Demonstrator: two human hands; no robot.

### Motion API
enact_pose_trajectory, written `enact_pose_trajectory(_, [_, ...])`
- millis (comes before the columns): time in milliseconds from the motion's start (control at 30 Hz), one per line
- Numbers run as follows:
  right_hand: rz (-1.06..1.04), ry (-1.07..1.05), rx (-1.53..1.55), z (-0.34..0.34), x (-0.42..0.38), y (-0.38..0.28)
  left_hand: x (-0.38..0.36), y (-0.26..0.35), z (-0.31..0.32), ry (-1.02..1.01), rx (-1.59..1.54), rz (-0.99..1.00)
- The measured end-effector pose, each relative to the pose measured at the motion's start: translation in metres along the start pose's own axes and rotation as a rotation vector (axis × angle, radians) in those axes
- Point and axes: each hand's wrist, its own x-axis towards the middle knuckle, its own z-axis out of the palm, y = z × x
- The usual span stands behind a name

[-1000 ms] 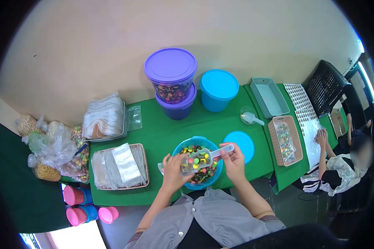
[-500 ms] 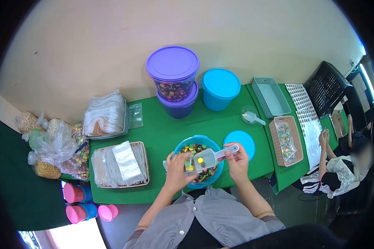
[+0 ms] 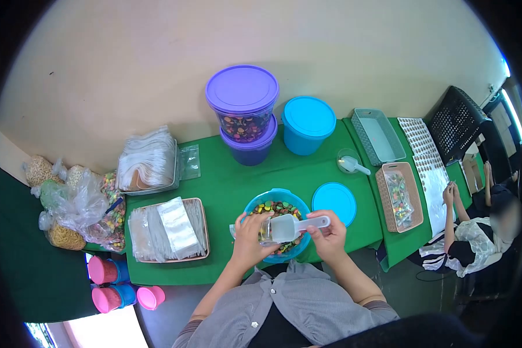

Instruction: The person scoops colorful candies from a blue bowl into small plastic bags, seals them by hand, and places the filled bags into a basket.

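My left hand (image 3: 249, 242) is wrapped round a small clear cup (image 3: 265, 233), which is mostly covered by my fingers. In my right hand (image 3: 329, 236) is a white scoop (image 3: 283, 228), gripped by its handle, with its bowl end at the cup's mouth. No candy shows in the scoop bowl now. Both hands are over a blue tub (image 3: 279, 194) of colourful round candies (image 3: 272, 207). The tub's near side is partly hidden by my hands. A round blue lid (image 3: 334, 204) lies on the green cloth to the right.
Lidded purple tubs (image 3: 242, 90) and a blue tub (image 3: 309, 124) stand behind. Baskets of plastic bags (image 3: 180, 229) sit left; a pink basket (image 3: 397, 223) of filled packets and a second scoop (image 3: 354, 165) are right. Another person (image 3: 475, 243) sits far right.
Yellow and brown candies seen in the scoop bowl half a second ago no longer show there. The scoop has tilted towards the cup, and my right hand has shifted slightly down.
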Motion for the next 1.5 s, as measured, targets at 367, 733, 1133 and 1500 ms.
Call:
enact_pose_trajectory(367, [0.509,0.016,0.089,-0.021,0.003,0.074,-0.003,-0.021,-0.022,0.462,-0.597,-0.155])
enact_pose_trajectory(733, [0.029,-0.015,-0.841,0.009,0.014,0.024,0.002,0.000,-0.034,0.193,-1.415,-0.296])
enact_pose_trajectory(1133, [0.314,-0.038,0.289,0.055,0.009,0.024,-0.006,0.004,-0.007,0.204,-0.960,-0.280])
enact_pose_trajectory(1500, [0.285,-0.017,0.250,0.062,0.002,0.011,-0.009,0.012,-0.008,0.206,-0.962,-0.473])
